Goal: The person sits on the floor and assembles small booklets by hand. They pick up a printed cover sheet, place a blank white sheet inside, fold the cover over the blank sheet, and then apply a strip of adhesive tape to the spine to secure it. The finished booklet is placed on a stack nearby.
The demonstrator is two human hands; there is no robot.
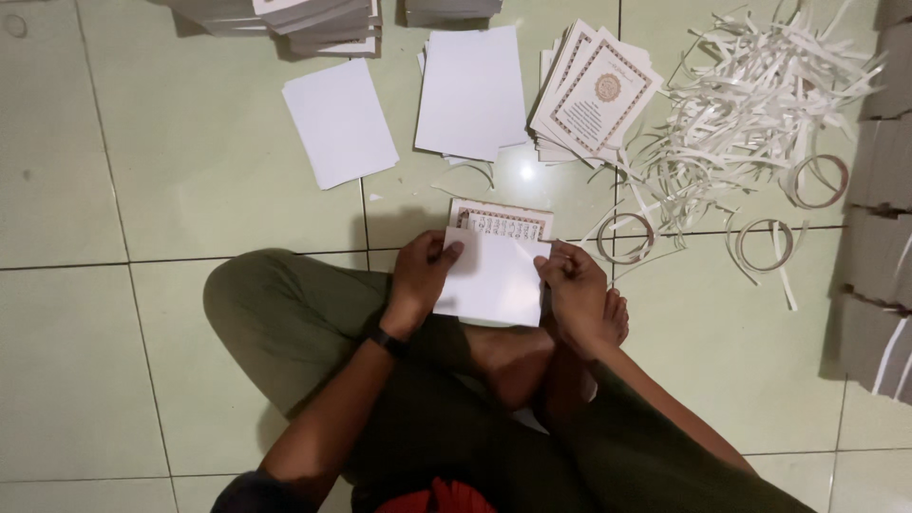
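I sit cross-legged on a pale green tiled floor. My left hand [423, 271] grips the left edge of a blank white sheet [494, 283], thumb on top. My right hand [570, 285] pinches the same sheet's right edge near its upper corner. The sheet lies over a printed card with an ornate border [501, 218], whose top strip shows beyond it. My bare feet are tucked under the sheet.
Two stacks of blank white sheets [339, 122] [472, 91] lie ahead, beside a fanned stack of bordered printed cards [595, 93]. A heap of white paper strips [750, 114] and several tape rings [625, 237] lie to the right. Grey stacks [879, 218] line the right edge.
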